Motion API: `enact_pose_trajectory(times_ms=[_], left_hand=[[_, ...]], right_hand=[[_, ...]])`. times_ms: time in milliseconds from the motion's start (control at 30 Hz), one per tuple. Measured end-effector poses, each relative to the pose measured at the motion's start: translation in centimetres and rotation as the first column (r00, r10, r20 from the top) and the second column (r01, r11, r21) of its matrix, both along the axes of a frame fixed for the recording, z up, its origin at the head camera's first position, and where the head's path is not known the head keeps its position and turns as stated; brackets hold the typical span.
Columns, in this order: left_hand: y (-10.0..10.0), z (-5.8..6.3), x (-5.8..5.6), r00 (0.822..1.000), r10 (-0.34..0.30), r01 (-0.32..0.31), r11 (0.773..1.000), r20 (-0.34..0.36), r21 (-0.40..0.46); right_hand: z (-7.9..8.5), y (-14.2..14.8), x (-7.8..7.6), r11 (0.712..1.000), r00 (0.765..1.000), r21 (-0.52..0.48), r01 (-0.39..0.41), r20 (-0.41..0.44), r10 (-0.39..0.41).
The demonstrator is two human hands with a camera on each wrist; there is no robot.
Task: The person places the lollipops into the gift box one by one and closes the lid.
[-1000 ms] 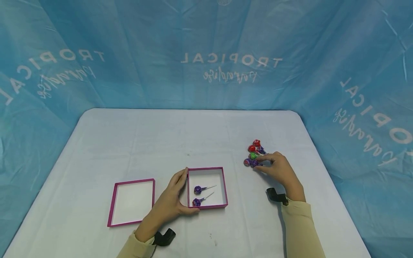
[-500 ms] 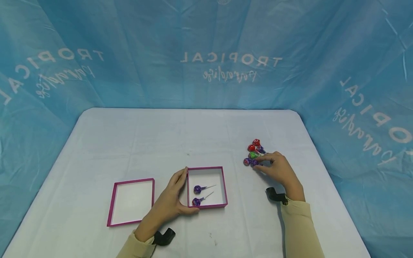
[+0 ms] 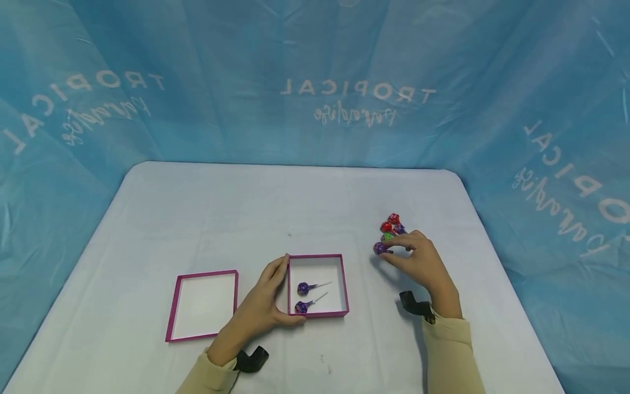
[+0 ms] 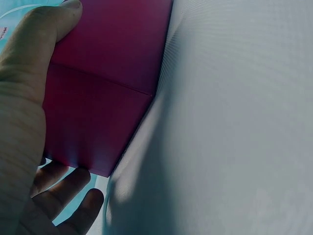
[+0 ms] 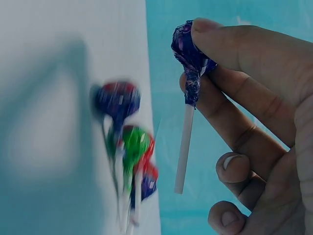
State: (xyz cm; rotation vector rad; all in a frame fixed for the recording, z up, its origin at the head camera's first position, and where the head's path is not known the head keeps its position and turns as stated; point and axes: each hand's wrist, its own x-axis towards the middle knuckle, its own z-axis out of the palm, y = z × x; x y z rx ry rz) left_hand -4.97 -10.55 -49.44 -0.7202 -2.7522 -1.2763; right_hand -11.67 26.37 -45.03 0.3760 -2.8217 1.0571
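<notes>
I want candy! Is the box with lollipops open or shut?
Open: the box shows its white inside, with two lollipops lying there.

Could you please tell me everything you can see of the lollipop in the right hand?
The lollipop has a round head in a shiny, crinkled purple wrapper, gathered around a straight white stick. It looks unopened. The right hand pinches it between thumb and fingers, apparently off the table, beside the other lollipops.

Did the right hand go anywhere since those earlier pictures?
Yes. In the head view, the right hand has shifted slightly left, toward the box, judged against the far right corner of the table.
</notes>
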Motion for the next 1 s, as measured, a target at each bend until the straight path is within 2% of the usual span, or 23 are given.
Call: enact_pose_trajectory(times_ms=[367,633,1000], left_hand=[[0.0,0.1,0.1,1.000,-0.009,0.009,1.000,0.017,0.011],[0.0,0.0,0.0,1.000,-0.008,0.008,1.000,0.008,0.007],[-0.1,0.2,0.1,1.000,-0.004,0.004,1.000,0.016,0.006]], right_hand=[[0.5,-3.4,0.1,0.990,0.989,-0.009,-0.139,-0.051,0.138],[1.3,-4.9,0.0,0.984,0.981,-0.022,-0.177,-0.090,0.174],[2.1,-8.5,0.4,0.950,0.939,-0.011,-0.312,-0.155,0.307]])
